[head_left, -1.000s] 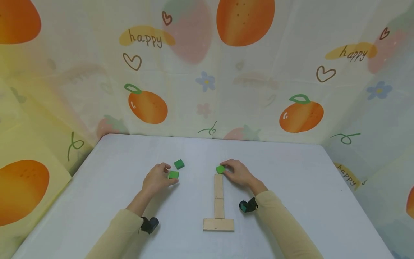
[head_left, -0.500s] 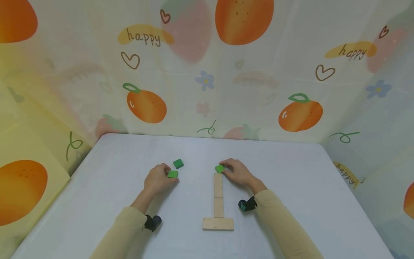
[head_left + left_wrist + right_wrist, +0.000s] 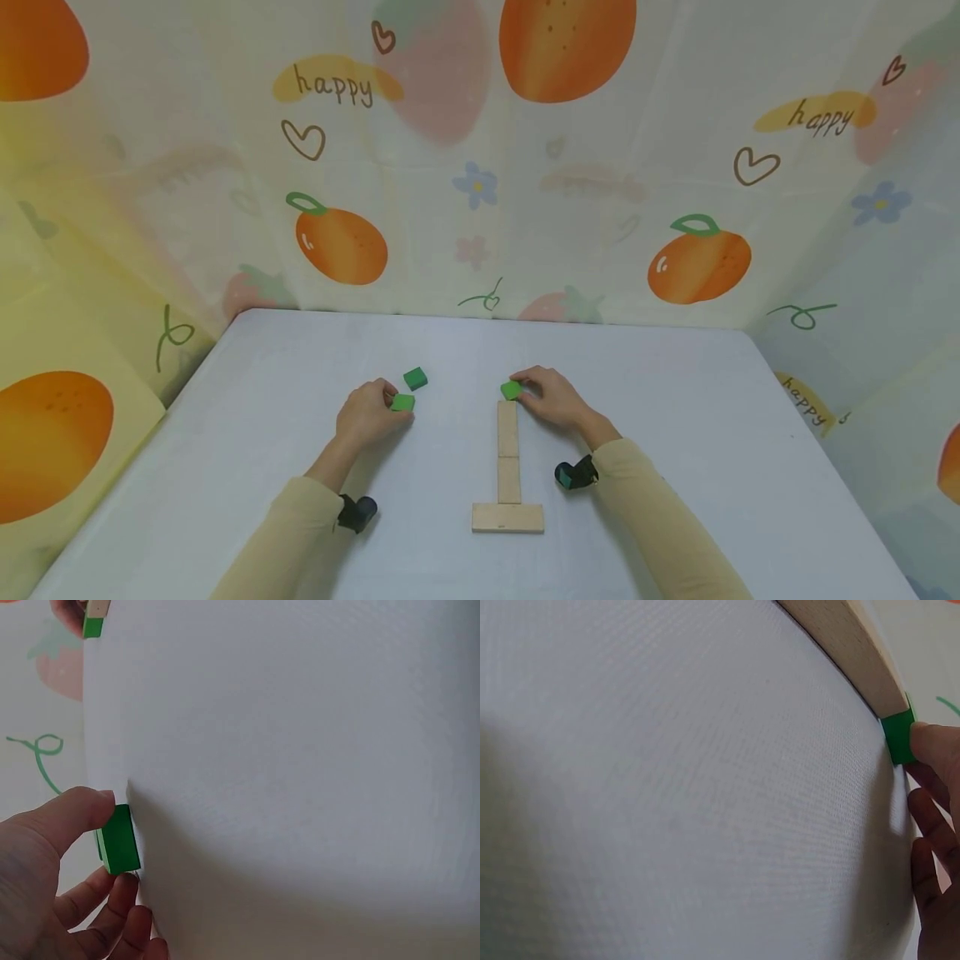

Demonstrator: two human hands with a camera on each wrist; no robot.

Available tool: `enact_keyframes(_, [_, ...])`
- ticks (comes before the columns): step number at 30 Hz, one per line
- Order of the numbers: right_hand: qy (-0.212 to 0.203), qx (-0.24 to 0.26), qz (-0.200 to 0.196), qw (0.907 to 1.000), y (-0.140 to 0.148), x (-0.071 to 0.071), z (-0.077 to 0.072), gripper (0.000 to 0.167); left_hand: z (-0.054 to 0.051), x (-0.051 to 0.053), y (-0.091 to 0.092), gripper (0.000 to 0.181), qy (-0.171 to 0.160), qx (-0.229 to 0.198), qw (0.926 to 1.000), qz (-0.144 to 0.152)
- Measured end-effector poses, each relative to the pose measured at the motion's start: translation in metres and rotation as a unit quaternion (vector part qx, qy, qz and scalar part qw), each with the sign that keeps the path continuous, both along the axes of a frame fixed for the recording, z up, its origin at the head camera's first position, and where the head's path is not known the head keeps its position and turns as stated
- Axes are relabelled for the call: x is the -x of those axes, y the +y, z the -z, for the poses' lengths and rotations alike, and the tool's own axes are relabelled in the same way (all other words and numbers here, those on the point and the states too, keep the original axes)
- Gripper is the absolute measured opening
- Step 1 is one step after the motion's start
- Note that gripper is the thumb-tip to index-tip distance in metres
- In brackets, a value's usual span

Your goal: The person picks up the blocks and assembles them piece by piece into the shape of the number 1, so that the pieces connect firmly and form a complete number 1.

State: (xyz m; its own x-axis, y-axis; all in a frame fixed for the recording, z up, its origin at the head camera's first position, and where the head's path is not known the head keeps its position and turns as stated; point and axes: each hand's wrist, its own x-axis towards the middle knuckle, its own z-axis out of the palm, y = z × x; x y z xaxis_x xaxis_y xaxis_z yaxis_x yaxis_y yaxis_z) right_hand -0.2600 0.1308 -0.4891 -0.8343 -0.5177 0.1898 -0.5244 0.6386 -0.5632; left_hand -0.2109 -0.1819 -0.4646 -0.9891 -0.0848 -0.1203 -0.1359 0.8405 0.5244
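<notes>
Left of the table's middle, my left hand (image 3: 371,414) pinches a green block (image 3: 403,402) between thumb and fingers. In the left wrist view the thumb is at one end of this green block (image 3: 120,840) and fingertips at the other. Just beyond it lies a darker green block (image 3: 416,378), untouched. My right hand (image 3: 556,397) pinches another green block (image 3: 512,390) at the far end of a line of wooden blocks (image 3: 507,429). In the right wrist view that green block (image 3: 898,737) meets the wooden block's end (image 3: 855,656).
A wooden block (image 3: 507,518) lies crosswise at the near end of the line, forming an upside-down T. All rest on a white-covered table (image 3: 645,367). Behind it hangs a fruit-patterned cloth (image 3: 420,208). Each wrist wears a small black camera (image 3: 357,513).
My left hand and forearm have shifted slightly rightward, and the fingers have closed around the green block. The right hand has stayed at its block; the wooden line looks the same.
</notes>
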Motion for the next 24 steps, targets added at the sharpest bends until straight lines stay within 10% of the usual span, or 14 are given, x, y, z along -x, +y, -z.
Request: enact_keyframes(24, [-0.005,-0.006,0.007,1.0000,0.001,0.000,0.002,0.030,-0.012,0.002,0.005,0.042,-0.013,-0.006,0.9990,0.042])
